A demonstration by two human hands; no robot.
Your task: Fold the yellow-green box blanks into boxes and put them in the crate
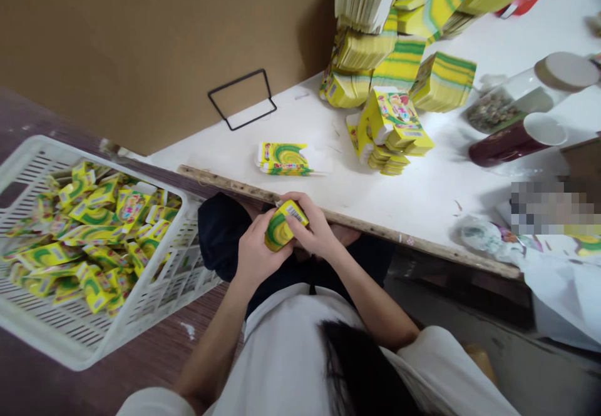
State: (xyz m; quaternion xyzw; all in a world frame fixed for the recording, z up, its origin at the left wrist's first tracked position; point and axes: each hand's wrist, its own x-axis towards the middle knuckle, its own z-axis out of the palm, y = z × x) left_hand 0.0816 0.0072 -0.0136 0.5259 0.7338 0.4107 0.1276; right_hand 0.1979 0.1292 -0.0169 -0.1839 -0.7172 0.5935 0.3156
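Both hands hold one small yellow and green carton [283, 224] with a barcode on its top flap, just below the table's front edge. My left hand [256, 250] wraps its lower side from the left. My right hand [315, 228] grips its upper end from the right, fingers curled over the flap. A flat carton [284, 157] of the same print lies on the white table [422, 191] just beyond the hands. A small pile of part-folded cartons [392, 134] stands further right.
A white plastic crate [84, 341] to my left holds several finished yellow cartons [89, 234]. Tall stacks of flat cartons [399, 34] stand at the table's back. Two jars [516, 134] lie on the right. A cardboard wall [141, 40] and a black wire frame [243, 99] are behind.
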